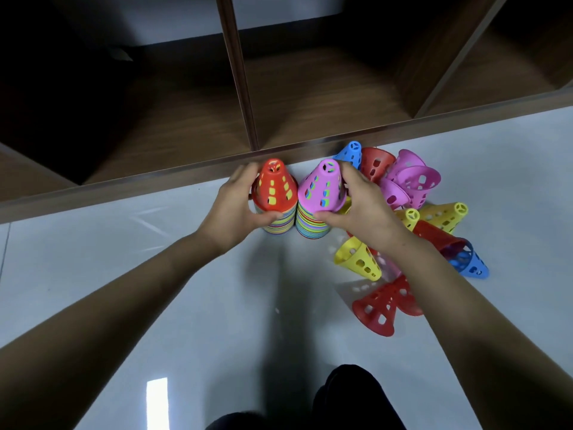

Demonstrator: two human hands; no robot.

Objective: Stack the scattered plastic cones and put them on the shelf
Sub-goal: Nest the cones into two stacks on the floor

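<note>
Red-topped cone stack (pixel 274 197) gripped by left hand (pixel 234 209), pink-topped cone stack (pixel 319 200) by right hand (pixel 361 206); likely readying both for the shelf (pixel 310 97).

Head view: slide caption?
Left hand grips red-topped plastic cone stack, right hand the pink-topped one, before brown wooden shelf; loose cones scattered right.

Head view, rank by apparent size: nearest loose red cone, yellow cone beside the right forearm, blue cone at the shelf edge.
1. nearest red cone
2. yellow cone
3. blue cone, partly hidden

Nearness to the camera may explain the differences, so true sizes stay unsure.
</note>
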